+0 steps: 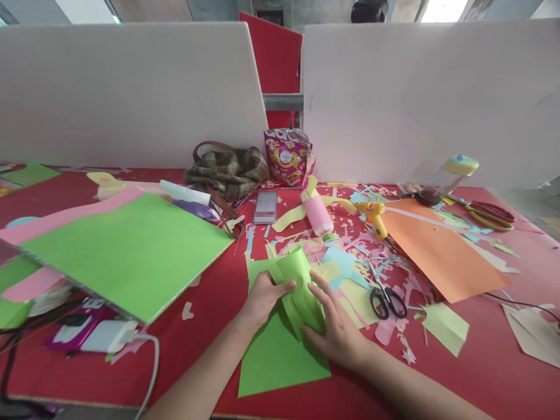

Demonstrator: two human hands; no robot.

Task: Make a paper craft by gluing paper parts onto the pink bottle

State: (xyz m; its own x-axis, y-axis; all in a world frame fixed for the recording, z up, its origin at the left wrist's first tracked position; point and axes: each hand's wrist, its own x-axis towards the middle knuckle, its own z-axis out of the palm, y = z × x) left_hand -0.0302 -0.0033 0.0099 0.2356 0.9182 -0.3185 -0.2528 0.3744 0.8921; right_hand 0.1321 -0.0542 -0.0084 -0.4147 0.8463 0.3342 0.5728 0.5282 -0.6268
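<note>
A piece of green paper (304, 291), bent into a loose roll, stands between my two hands above a flat green sheet (280, 367) on the table. My left hand (261, 300) is closed on the roll's left side, thumb laid across it. On the right side, my right hand (336, 324) curls its fingers and thumb around the same roll. Just beyond it lies a pink paper-covered cylinder (317, 213) with yellow paper strips beside it. Black-handled scissors (387, 297) rest to the right of my right hand.
Paper scraps (345, 245) litter the red table (210, 350). A yellow glue gun (375, 219) and orange sheet (441, 251) lie to the right. Stacked green sheets (131, 251) fill the left. A plaid bag (227, 169), snack bag (287, 157) and white boards (420, 105) stand behind.
</note>
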